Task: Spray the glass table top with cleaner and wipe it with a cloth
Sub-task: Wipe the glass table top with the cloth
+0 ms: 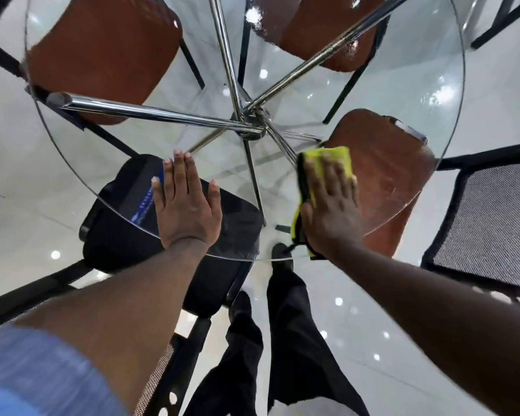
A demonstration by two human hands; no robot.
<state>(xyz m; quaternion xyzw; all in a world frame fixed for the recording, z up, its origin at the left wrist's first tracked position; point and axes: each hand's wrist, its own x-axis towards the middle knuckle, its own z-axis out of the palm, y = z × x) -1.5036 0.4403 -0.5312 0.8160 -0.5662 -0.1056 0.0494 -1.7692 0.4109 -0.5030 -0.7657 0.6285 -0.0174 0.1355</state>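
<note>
The round glass table top (403,94) fills the upper view, with chrome legs (150,111) meeting at a hub beneath it. My right hand (332,205) lies flat on a yellow cloth (339,156) with a dark edge, pressing it onto the glass near the front right rim. My left hand (186,202) rests palm down on the glass near the front edge, fingers spread, holding nothing. Wet droplets (261,22) sit on the far part of the glass. No spray bottle is in view.
Brown-seated chairs (102,46) stand under the table at far left, far middle and right. A black chair (117,235) sits under the near left edge, and a mesh chair (493,223) stands at the right. My legs and shoes (282,310) are on the glossy white floor.
</note>
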